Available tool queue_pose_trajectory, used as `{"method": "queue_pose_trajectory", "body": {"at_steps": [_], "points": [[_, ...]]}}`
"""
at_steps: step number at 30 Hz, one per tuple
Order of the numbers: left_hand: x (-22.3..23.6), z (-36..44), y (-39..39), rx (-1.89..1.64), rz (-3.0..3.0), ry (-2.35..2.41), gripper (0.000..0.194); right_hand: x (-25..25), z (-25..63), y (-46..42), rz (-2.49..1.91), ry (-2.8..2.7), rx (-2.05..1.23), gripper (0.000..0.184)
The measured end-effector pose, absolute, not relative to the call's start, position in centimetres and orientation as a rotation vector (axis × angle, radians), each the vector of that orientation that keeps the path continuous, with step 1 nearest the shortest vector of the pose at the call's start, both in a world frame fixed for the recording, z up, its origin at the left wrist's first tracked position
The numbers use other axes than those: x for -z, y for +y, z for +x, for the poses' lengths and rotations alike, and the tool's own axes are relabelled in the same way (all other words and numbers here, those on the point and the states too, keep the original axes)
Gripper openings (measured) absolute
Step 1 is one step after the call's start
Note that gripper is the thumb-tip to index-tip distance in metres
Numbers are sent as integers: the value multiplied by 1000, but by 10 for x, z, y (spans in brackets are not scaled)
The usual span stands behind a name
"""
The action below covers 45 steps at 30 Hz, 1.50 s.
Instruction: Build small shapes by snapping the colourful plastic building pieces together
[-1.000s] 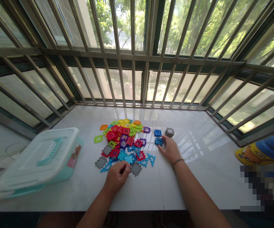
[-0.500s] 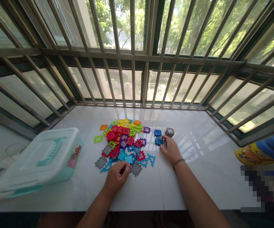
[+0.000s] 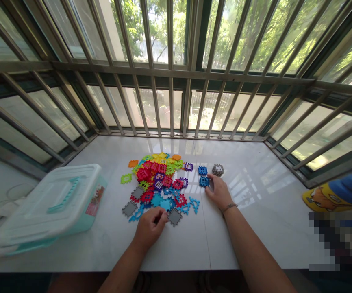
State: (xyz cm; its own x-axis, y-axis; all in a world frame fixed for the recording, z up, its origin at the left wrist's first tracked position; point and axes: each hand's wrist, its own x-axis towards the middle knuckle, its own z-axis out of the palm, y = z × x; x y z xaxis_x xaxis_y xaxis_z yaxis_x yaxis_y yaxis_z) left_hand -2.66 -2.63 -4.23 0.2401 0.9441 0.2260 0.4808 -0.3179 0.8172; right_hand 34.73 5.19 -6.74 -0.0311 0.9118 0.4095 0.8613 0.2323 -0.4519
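Note:
My right hand (image 3: 219,191) has its thumb and index finger at the right-side corners of a blue window tile (image 3: 204,181), which lies flat on the table. A second blue window tile (image 3: 202,170) lies just beyond it. Behind my fingertips stands a grey cube (image 3: 218,170) of joined tiles. My left hand (image 3: 151,224) rests curled on the table at the near edge of a pile of interlocking plastic tiles (image 3: 144,175), with nothing visible in its fingers. Beside its knuckles lies a grey square tile (image 3: 174,217); light-blue pieces (image 3: 165,205) lie just beyond.
On the left sits a lidded teal storage box (image 3: 51,203) with a handle. A yellow and blue container (image 3: 331,195) stands at the right edge of the white table (image 3: 255,228). Metal window bars (image 3: 176,75) close off the table's far side.

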Motion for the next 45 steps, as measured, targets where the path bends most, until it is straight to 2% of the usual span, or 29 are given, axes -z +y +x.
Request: {"method": "queue_pose_trajectory", "body": {"at_steps": [29,36,45], "points": [[38,-26,-27,-967,1915,1316,39,69,347,53,-1642,-1872,-99,56],[41,-27,-29,-994,1955,1336,39,70,351,52,-1593,-1862,-135,61],[45,-21,-24,-1138,2271,1425,19,61,349,46,-1450,-1843,-75,52]]}}
